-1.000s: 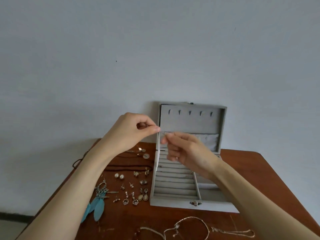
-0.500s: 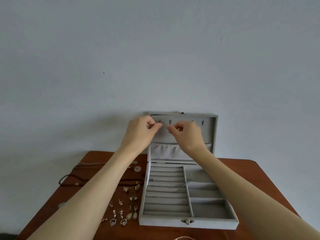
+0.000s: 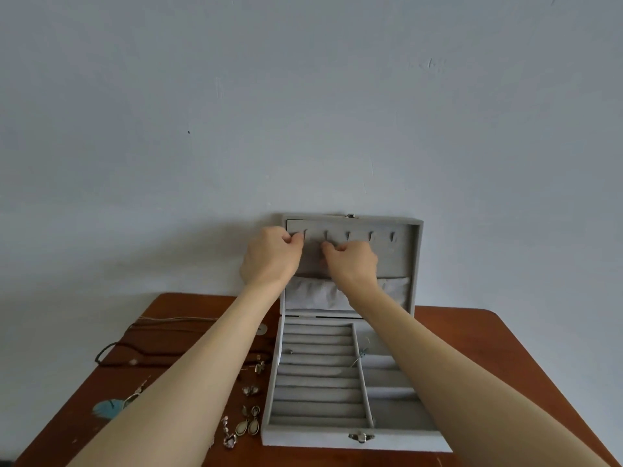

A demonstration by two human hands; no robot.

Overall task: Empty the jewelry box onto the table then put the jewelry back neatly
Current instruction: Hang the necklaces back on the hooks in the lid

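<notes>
The grey velvet jewelry box stands open on the wooden table, its lid upright against the wall. My left hand and my right hand are both raised to the row of hooks at the top left of the lid. Their fingertips pinch a very fine necklace that I can hardly make out. A small teal pendant hangs low over the box's divider. One small ring sits in the ring rolls.
Left of the box lie several earrings, a blue feather earring and dark cord necklaces. The lid has a gathered pocket. A metal clasp sits on the box's front wall.
Both hands have risen from in front of the box to the lid's hooks, carrying the fine necklace. The camera has tilted upward, so the table's front edge has left view.
</notes>
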